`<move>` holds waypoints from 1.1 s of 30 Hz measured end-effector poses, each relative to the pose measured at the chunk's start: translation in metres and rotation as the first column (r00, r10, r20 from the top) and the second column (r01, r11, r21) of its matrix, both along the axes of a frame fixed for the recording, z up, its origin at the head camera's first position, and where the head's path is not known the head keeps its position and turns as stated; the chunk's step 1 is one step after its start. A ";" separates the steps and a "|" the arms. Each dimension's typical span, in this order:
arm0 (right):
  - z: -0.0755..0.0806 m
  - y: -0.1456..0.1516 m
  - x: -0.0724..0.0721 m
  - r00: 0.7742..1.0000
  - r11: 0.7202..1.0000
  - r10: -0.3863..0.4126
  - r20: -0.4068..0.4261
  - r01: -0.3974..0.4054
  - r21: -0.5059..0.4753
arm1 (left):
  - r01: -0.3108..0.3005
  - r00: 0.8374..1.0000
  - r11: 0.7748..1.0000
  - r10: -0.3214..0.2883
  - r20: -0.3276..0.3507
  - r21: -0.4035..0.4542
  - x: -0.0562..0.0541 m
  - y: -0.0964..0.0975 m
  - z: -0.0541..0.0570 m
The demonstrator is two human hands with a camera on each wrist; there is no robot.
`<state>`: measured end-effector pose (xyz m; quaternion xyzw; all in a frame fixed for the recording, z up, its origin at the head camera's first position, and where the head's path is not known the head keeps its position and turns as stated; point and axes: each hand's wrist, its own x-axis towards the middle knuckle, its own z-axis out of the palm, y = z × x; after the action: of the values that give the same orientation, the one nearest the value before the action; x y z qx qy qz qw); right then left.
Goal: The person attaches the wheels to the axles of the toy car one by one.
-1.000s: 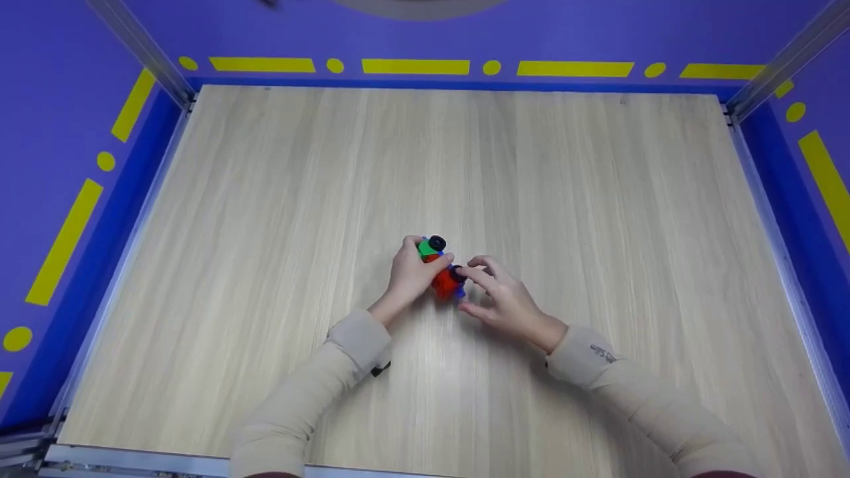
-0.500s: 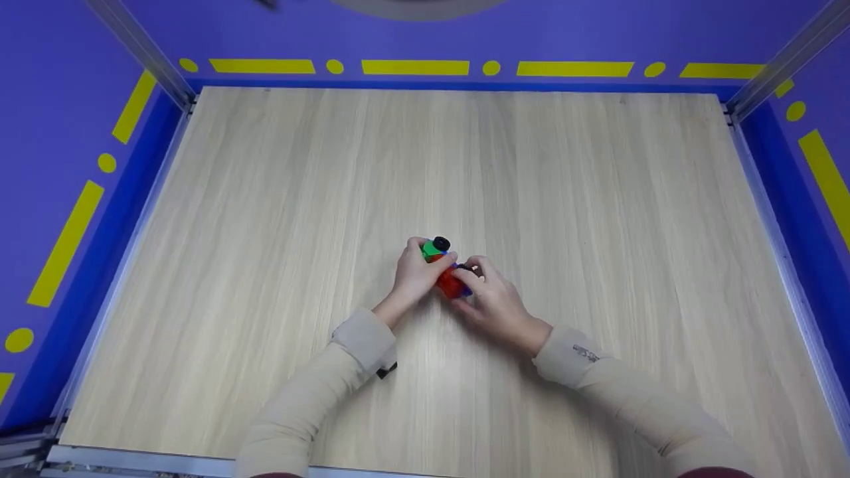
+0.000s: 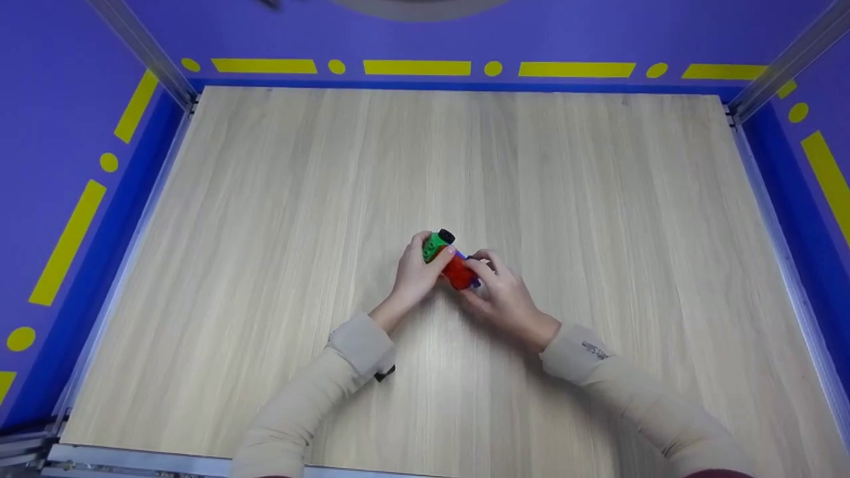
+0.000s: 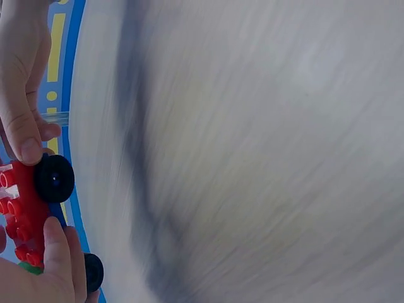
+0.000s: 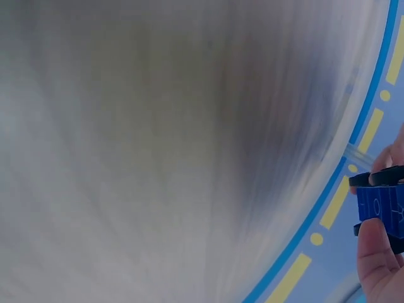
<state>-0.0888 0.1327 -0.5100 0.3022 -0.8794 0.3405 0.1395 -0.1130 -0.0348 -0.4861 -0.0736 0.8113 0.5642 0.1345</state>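
A toy brick car [image 3: 458,271] with red and green studded bricks, a blue base and black wheels is held between both hands above the table. My left hand [image 3: 413,275] grips its green end, the thumb lying over the red part. At the opposite end, my right hand [image 3: 508,299] pinches the car with thumb and fingers near a wheel. One black wheel [image 4: 54,178] shows beside the red bricks [image 4: 24,221] in the left wrist view. The blue base [image 5: 380,203] faces the right wrist camera, with the right thumb [image 5: 375,255] pressed against it. The fingers partly hide the car.
The wood-grain table [image 3: 465,159] has metal rails along its sides. Blue-purple walls [image 3: 425,40] with yellow dashes and dots stand behind and at both sides. A small black object [image 3: 385,373] shows under the left cuff.
The right hand has closed in from beside the car and now pinches its near wheel end. The car has shifted slightly right and turned, showing more of its studded green and red bricks.
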 end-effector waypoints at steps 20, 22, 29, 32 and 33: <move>0.010 0.021 -0.017 0.963 0.956 0.013 0.269 0.067 -0.286 | 0.075 0.987 0.995 -0.084 -0.137 -0.073 -0.001 -0.011 -0.005; 0.011 0.024 -0.019 0.946 0.948 0.023 0.324 0.082 -0.306 | 0.083 0.986 0.995 -0.091 -0.142 -0.064 -0.002 -0.012 -0.006; 0.015 0.035 -0.026 0.872 0.939 0.042 0.487 0.131 -0.317 | 0.135 0.984 0.991 -0.134 -0.119 0.000 -0.003 -0.016 -0.010; 0.015 0.039 -0.029 0.836 0.935 0.065 0.544 0.139 -0.327 | 0.159 0.982 0.987 -0.159 -0.101 0.000 -0.003 -0.017 -0.010; 0.016 0.041 -0.030 0.822 0.932 0.077 0.565 0.142 -0.335 | 0.172 0.981 0.985 -0.172 -0.095 -0.008 -0.003 -0.017 -0.010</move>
<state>-0.1187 0.1734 -0.4941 0.1406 -0.8076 0.5685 -0.0699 -0.1161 -0.0523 -0.4959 0.0237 0.8200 0.5535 0.1437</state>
